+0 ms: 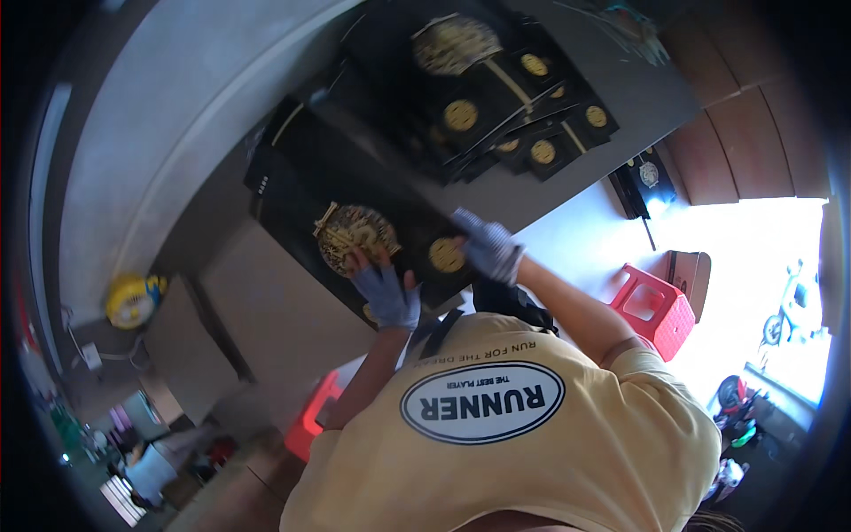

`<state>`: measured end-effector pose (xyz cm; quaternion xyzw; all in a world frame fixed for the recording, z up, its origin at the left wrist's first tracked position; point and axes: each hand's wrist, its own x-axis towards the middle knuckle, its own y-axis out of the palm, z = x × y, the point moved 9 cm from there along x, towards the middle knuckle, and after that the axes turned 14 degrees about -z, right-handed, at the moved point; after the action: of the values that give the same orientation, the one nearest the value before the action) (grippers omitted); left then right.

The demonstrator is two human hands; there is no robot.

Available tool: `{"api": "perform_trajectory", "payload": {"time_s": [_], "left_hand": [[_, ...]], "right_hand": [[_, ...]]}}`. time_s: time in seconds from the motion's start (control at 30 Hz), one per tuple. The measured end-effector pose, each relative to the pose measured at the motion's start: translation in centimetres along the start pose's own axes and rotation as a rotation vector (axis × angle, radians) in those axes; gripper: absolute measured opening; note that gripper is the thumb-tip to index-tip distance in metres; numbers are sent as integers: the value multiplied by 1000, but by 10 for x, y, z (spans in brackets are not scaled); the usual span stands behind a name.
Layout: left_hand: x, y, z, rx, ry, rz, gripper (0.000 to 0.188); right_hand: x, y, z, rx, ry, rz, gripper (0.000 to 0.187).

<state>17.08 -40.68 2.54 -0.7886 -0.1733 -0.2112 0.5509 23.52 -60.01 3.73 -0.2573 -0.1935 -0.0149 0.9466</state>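
Observation:
A large black printed sheet or flat bag (328, 177) with a gold round ornament and smaller gold discs lies on the table in front of me; I cannot tell which it is. My left hand (386, 293), in a grey fingertip-less glove, rests flat on it with fingers apart, at the lower edge of the ornament. At the near right edge of the black piece is my right hand (490, 248), also gloved, beside a gold disc. Motion smears its fingers, so whether it grips the edge is unclear.
Overlapping black and gold pieces (523, 115) lie in a stack on the far side of the grey table (581, 182). Brown cartons (736, 142) stand at the right. Red plastic stools (654, 310) are near my right arm and left elbow. A yellow fan (131, 300) is at the left.

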Motion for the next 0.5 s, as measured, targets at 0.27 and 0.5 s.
{"api": "perform_trajectory", "payload": {"time_s": [0.27,0.5], "left_hand": [[228,181,-148,30,272,19,67],[247,292,-125,338,362,164,69]], "right_hand": [[190,-148,-181,-57,511,6,50],[135,-118,-294,482,1089,-491,35]]}}
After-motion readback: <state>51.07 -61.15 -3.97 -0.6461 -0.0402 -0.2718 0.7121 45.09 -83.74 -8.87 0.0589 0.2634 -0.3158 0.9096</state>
